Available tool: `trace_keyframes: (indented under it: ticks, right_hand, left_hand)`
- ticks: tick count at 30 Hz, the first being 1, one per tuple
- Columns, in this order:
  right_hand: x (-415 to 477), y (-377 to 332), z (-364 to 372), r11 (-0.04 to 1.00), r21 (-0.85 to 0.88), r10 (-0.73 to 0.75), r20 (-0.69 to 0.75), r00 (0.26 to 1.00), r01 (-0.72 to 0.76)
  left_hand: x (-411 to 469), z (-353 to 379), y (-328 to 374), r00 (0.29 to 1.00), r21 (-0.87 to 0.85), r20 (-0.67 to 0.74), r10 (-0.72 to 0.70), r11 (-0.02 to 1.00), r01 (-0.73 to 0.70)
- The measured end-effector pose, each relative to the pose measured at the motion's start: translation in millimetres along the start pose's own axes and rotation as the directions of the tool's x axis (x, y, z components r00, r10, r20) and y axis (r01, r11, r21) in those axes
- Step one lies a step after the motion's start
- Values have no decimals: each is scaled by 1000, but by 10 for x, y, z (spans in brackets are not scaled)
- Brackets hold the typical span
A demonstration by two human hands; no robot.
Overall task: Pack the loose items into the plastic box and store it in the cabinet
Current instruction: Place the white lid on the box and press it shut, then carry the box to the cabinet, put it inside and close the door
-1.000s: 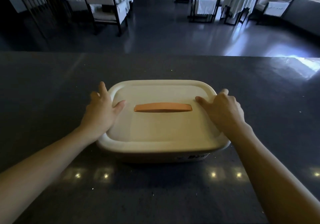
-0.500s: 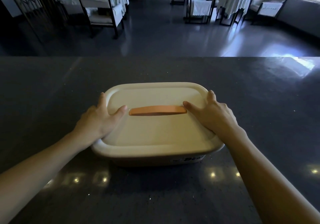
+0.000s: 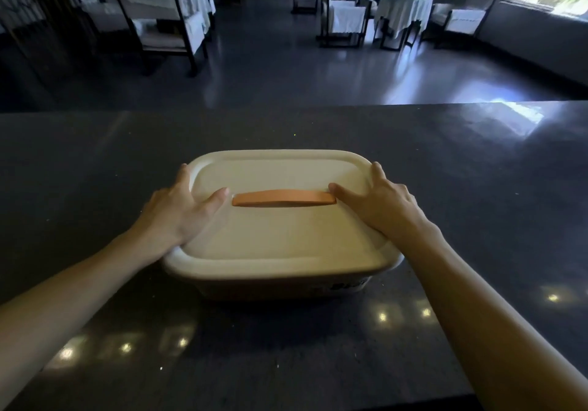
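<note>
The cream rectangular plastic box (image 3: pixel 254 288) stands in the middle of the dark speckled worktop (image 3: pixel 95 172), with its cream lid (image 3: pixel 280 239) on. Both hands lie spread on this lid. The left hand (image 3: pixel 178 210) rests on the left edge and the right hand (image 3: pixel 381 207) on the right edge. The thumbs point at the ends of the flat orange handle (image 3: pixel 284 197).

Cream-white plastic box (image 3: pixel 280 283) with matching lid (image 3: pixel 280 239), orange handle (image 3: pixel 284 198), dark grey speckled tabletop (image 3: pixel 95 162), white-covered chairs (image 3: pixel 346 18), pale green tablecloth (image 3: pixel 404 10)
</note>
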State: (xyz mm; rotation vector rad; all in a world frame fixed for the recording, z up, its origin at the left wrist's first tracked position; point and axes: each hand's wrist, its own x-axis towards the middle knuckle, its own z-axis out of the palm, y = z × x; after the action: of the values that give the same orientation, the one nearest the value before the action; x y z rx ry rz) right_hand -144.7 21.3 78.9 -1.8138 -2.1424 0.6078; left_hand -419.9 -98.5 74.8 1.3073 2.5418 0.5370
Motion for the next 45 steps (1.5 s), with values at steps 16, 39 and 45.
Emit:
trace_keyframes:
  ticks: [16,39,45]
  right_hand:
    - [-1207,526,-685,834,242,552,-389,738,-496]
    - [-4559,2610,-1635,87,719,886,-373,-277,-690]
    - [-4947,3076,-1687,-61,787,834,-297,-465,-614]
  left_hand:
    - [370,106,1479,732,-116,149,664,747,-654]
    - [-3419,2032,4782,-280,-536,242,929,-112,-836]
    - [-4283,2473,5381,-488,-614,228,843,-264,-744]
